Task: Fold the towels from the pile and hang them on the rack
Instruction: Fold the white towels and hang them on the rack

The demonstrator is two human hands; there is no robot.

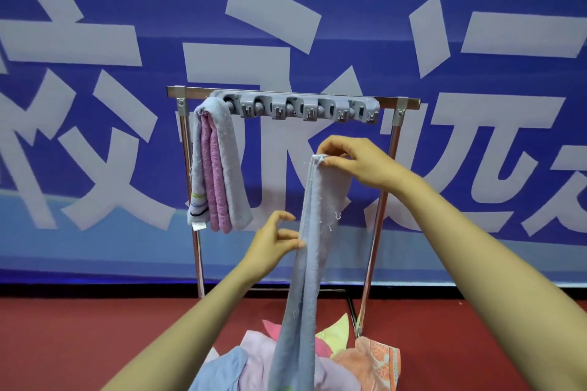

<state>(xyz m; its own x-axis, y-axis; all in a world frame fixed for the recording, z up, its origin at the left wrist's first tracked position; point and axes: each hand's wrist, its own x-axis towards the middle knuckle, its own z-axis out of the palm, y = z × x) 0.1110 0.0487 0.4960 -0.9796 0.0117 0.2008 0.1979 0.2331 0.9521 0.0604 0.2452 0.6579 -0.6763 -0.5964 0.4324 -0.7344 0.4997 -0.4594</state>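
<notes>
A long grey-blue towel hangs down in front of the rack, folded into a narrow strip. My right hand pinches its top edge, below the rack's bar. My left hand touches the strip's left edge at mid-height with thumb and fingertips. The metal rack stands against the wall with a grey hook strip on its top bar. A folded grey and pink towel hangs at the rack's left end. The pile of towels lies on the floor below, and the strip's lower end reaches into it.
A blue banner with large white characters covers the wall behind the rack. The floor is dark red. The rack's right leg slants down beside the hanging towel.
</notes>
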